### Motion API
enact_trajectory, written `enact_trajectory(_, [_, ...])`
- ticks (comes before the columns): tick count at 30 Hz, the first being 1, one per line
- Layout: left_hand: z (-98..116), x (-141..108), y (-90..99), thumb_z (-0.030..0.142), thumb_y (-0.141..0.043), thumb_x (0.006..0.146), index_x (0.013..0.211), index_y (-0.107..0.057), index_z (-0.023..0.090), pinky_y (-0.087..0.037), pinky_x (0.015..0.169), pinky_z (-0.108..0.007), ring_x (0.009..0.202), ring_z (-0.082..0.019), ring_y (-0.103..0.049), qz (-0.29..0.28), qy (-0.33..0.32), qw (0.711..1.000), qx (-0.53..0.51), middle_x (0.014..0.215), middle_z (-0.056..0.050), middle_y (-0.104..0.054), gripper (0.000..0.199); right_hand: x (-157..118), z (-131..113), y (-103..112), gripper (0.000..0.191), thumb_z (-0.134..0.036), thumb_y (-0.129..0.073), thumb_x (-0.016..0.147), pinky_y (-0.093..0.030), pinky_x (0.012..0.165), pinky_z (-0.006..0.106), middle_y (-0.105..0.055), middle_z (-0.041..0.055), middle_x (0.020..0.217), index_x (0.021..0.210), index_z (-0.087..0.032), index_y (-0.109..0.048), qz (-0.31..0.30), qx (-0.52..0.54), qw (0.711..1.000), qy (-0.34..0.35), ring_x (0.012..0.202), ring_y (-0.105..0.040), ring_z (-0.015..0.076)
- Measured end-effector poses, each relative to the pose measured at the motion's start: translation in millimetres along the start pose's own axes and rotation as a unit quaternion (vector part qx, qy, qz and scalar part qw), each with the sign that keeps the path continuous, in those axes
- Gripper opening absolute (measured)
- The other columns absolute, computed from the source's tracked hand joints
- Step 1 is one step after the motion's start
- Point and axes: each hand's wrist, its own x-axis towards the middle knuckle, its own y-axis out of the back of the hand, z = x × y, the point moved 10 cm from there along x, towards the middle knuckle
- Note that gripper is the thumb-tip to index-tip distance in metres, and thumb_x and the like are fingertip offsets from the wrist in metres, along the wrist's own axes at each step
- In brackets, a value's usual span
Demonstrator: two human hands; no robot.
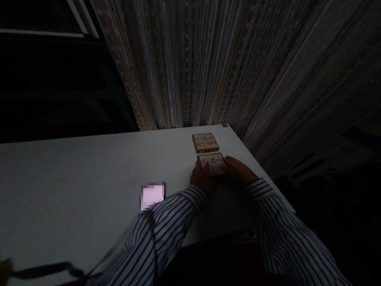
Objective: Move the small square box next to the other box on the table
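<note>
Between my two hands is a flat, square printed box point(213, 163) with dark lettering and a picture on its lid. My left hand point(201, 177) grips its left side, the thumb lying along the near left part of the lid. On the right edge, my right hand point(239, 170) presses with its fingers closed against the side. A second box point(205, 142) of the same look lies flat on the white table point(98, 178), just beyond the held one. Whether the held box touches the table is hard to tell in the dim light.
A lit, blurred-out screen point(152, 196) lies left of my left forearm, partly covered by the sleeve. A small dark patch point(224, 125) marks the table's far right corner. Patterned curtains point(190, 67) hang behind the table. A dark strap point(47, 271) crosses the lower left.
</note>
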Motion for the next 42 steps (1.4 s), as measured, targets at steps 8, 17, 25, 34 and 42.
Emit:
enact_trajectory(8, [-3.4,9.0,-4.2,0.041,-0.068,0.069,0.133,-0.037,0.017,-0.038,0.100,-0.047,0.132,-0.038,-0.032,-0.020,-0.056,0.998,0.032,0.151,-0.019,-0.016,0.076,-11.6,9.1,-22.4,0.048,-0.034,-0.046,0.088,-0.045,0.098,0.047,-0.043,0.0116,0.141,0.134,-0.022,-0.045,-0.018,-0.050,0.998,0.032,0.121,-0.049,0.0290])
enact_trajectory(17, [-4.3,15.3,-6.6,0.029,-0.064,0.072,0.134,-0.036,0.012,-0.039,0.102,-0.039,0.129,-0.032,-0.040,-0.019,-0.084,0.996,-0.021,0.150,-0.020,-0.023,0.070,-18.7,10.2,-24.1,0.059,-0.036,-0.064,0.076,-0.045,0.096,0.048,-0.042,0.0109,0.142,0.132,-0.024,-0.049,-0.016,-0.056,0.997,0.054,0.122,-0.048,0.0307])
enact_trajectory(25, [-2.9,15.8,-1.0,0.026,-0.066,0.071,0.131,-0.039,0.017,-0.039,0.102,-0.039,0.126,-0.030,-0.045,-0.010,-0.075,0.997,-0.030,0.149,-0.016,-0.026,0.067,-13.8,15.0,-27.4,0.065,-0.033,-0.067,0.073,-0.044,0.097,0.048,-0.040,0.0092,0.144,0.134,-0.026,-0.047,-0.026,-0.051,0.997,0.061,0.124,-0.047,0.0309])
enact_trajectory(34, [-1.7,20.6,-0.3,0.028,-0.065,0.073,0.127,-0.042,0.016,-0.041,0.101,-0.037,0.126,-0.029,-0.044,-0.016,-0.108,0.994,-0.015,0.147,-0.016,-0.028,0.059,-9.0,9.2,-26.9,0.066,-0.032,-0.067,0.074,-0.043,0.096,0.049,-0.040,0.0134,0.144,0.136,-0.021,-0.044,-0.031,-0.078,0.995,0.060,0.124,-0.047,0.0309])
enact_trajectory(42, [-3.7,23.0,-4.2,0.026,-0.064,0.074,0.124,-0.042,0.010,-0.039,0.102,-0.036,0.129,-0.030,-0.040,-0.033,-0.108,0.993,0.037,0.146,-0.022,-0.026,0.057,-7.4,13.3,-28.9,0.066,-0.034,-0.068,0.074,-0.042,0.099,0.046,-0.041,0.0116,0.143,0.135,-0.024,-0.045,-0.032,-0.080,0.995,0.048,0.126,-0.045,0.0296])
